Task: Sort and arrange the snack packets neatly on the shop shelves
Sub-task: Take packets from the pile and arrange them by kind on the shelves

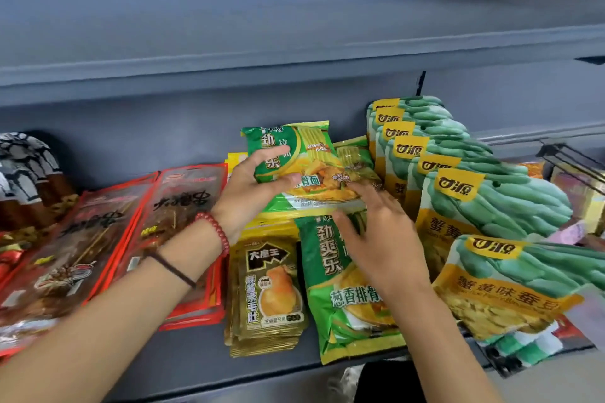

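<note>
My left hand [253, 186] grips a green and yellow noodle snack packet [307, 160] by its left edge, thumb across the front, and holds it raised over the middle of the grey shelf [183, 360]. My right hand [376, 235] lies with straight, spread fingers against that packet's lower right corner and over a second green packet [343, 301] lying flat below. Left of the flat packet sits a stack of gold packets [266, 291]. A third green packet [355, 154] shows behind the raised one.
Red packets [98, 239] overlap in a row on the left. A row of green and yellow bean packets [474, 180] leans at the right, one more [510, 288] flat in front. The upper shelf [294, 42] overhangs above. A wire basket [573, 160] stands at far right.
</note>
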